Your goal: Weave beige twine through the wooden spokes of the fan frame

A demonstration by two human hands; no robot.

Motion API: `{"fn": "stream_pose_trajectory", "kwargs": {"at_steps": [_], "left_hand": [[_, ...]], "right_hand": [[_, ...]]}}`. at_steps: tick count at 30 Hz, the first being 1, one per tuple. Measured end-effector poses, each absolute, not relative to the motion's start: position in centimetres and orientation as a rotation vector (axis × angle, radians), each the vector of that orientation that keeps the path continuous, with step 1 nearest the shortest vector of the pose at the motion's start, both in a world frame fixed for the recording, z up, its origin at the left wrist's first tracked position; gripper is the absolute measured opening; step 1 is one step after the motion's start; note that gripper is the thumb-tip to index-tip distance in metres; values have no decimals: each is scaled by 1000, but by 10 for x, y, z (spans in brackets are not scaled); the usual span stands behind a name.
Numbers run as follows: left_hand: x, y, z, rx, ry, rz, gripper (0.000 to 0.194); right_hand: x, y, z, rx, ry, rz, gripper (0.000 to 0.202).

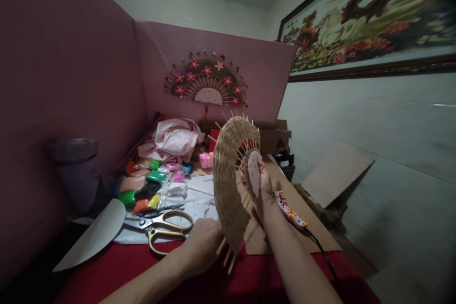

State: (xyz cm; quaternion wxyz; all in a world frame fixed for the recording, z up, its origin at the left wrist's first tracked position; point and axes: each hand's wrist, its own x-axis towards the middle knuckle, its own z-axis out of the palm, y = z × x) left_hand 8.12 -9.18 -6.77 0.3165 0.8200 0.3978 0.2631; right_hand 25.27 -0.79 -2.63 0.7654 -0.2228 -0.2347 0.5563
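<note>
A woven straw fan (231, 185) with thin wooden sticks poking out past its outer rim is held upright over the table, turned partly edge-on. My right hand (265, 187) grips it at the half-round base covered in white cloth with small red dots. At the fan's lower end, my left hand (206, 244) is closed against the edge beside the protruding stick ends; its fingertips are hidden behind the weave. Gold-handled scissors (167, 228) lie just left of my left hand. A colourful glue gun (290, 213) rests to the right of my right forearm.
Packets of coloured clay (153, 180) and crumpled pink cloth (174, 140) lie at the left back. A white half-round card (96, 232) and a bin (76, 175) stand further left. Brown cardboard (309, 232) covers the right side. A flower-decorated fan (208, 78) hangs on the pink panel.
</note>
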Motion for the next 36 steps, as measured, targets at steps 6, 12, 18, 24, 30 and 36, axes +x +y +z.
{"fn": "stream_pose_trajectory", "kwargs": {"at_steps": [6,12,18,24,30,36], "left_hand": [[63,-134,-75,2255,1125,447,42],[81,-148,-74,1738,692,430,33],[130,-105,-43,918,719,789,33],[149,-64,-37,468,712,1094,21],[120,-39,-25,364,596,1285,6],[96,-23,-4,418,356,1298,18]], "right_hand": [[261,1,-26,-616,-303,1096,33],[246,-5,-21,-564,-359,994,38],[237,-2,-32,-667,-452,749,47],[230,-7,-38,-781,-631,489,43],[205,-16,-43,-741,-839,468,35],[196,-30,-52,-802,-1377,296,29]]}}
